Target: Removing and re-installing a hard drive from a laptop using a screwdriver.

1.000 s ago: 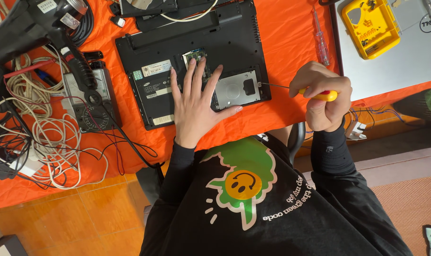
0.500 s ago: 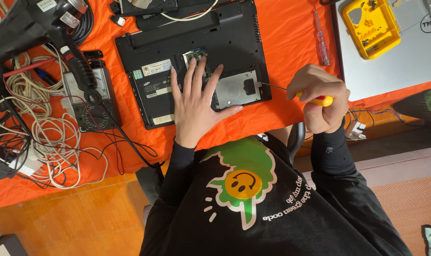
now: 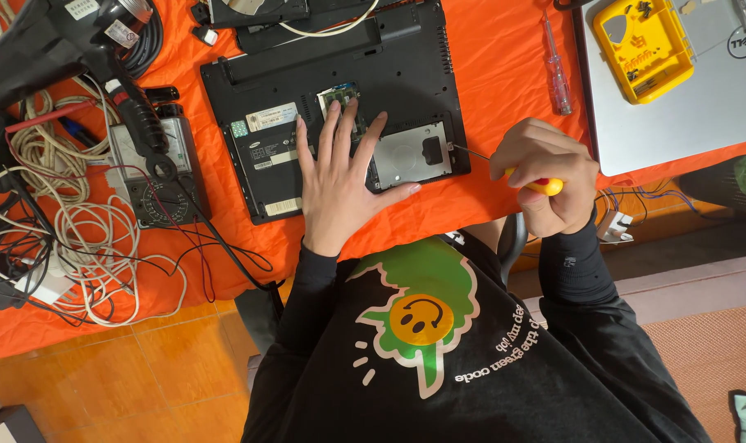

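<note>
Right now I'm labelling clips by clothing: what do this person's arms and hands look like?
Both hands, left hand and right hand, are bare: no gloves, rings or watch visible. Long, close-fitting black sleeves reach both wrists; the right one carries a small white mark.

A black laptop (image 3: 332, 98) lies upside down on the orange-covered table (image 3: 488, 74), its base facing up with a cover removed, so a green memory module and a silver hard-drive bay (image 3: 410, 154) show. A screwdriver (image 3: 504, 168) with a yellow and red handle lies nearly level, its thin metal shaft pointing at the bay's right edge
</note>
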